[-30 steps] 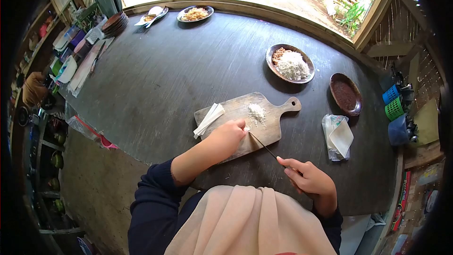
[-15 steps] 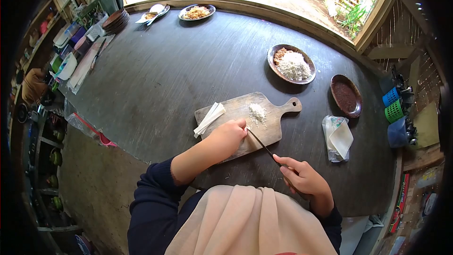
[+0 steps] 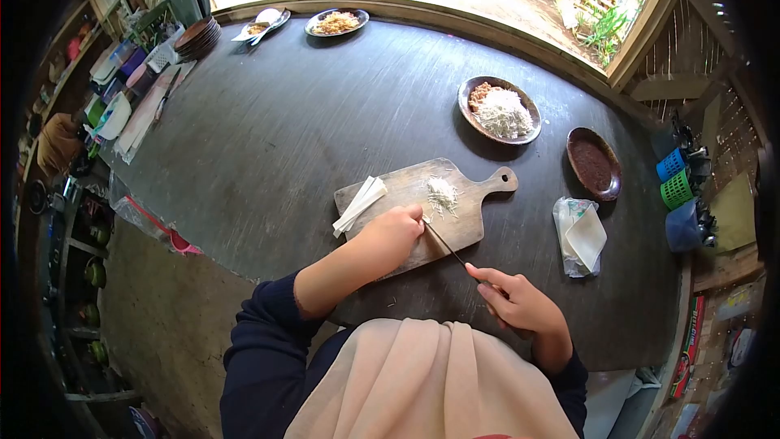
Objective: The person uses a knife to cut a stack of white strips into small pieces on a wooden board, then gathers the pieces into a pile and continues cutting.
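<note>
My right hand [image 3: 520,299] is closed round the handle of a thin dark knife [image 3: 448,245]. Its blade slants up and left to the fingertips of my left hand [image 3: 396,236]. That hand is closed and pressed down on the wooden cutting board [image 3: 416,177], with a bit of white strip showing at its fingertips; the rest is hidden beneath it. Just beyond the blade, fine white shreds [image 3: 442,195] lie heaped on the board. Several longer white strips [image 3: 360,206] rest together at the board's left end.
Beyond the board stands a plate [image 3: 464,114] of white shreds and brown food. To the right are an oval brown dish [image 3: 593,164] and a clear plastic packet [image 3: 578,237] with white sheets. Coloured baskets [image 3: 674,189] line the right edge. Two food plates [image 3: 336,23] sit at the back.
The knife and my right hand have shifted very slightly up and left. My left hand stays in the same place on the board, and the shreds look the same.
</note>
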### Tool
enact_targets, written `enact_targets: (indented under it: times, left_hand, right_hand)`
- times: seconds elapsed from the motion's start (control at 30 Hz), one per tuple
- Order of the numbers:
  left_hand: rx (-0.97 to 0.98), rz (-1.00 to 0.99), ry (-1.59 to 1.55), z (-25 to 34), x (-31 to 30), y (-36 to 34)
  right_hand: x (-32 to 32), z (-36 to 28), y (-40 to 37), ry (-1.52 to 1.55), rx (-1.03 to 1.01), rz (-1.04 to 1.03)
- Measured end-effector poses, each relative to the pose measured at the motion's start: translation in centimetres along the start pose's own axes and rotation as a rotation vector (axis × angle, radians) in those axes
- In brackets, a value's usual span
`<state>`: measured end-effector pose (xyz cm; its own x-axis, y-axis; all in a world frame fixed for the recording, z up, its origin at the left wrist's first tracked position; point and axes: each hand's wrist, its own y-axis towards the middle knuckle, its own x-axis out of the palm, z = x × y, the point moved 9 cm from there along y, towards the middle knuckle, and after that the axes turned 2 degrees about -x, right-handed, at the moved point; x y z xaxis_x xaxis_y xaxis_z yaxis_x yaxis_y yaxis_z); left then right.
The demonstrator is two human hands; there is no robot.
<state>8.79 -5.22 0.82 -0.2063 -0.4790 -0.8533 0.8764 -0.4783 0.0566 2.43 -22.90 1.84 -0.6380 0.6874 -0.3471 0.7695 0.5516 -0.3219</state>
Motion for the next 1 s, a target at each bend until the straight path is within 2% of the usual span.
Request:
enact_targets:
  times: [0.17,1.0]
  left_hand:
    - [-0.005,-0.001,0.010,0.0,0.0,0.2]
    - [0.053,0.006,0.029,0.2,0.0,0.1]
  right_hand:
    - [-1.0,0.7,-1.4,-0.059,0.026,-0.076]
    - [0.0,-0.2,-1.3,-0.048,0.031,-0.087]
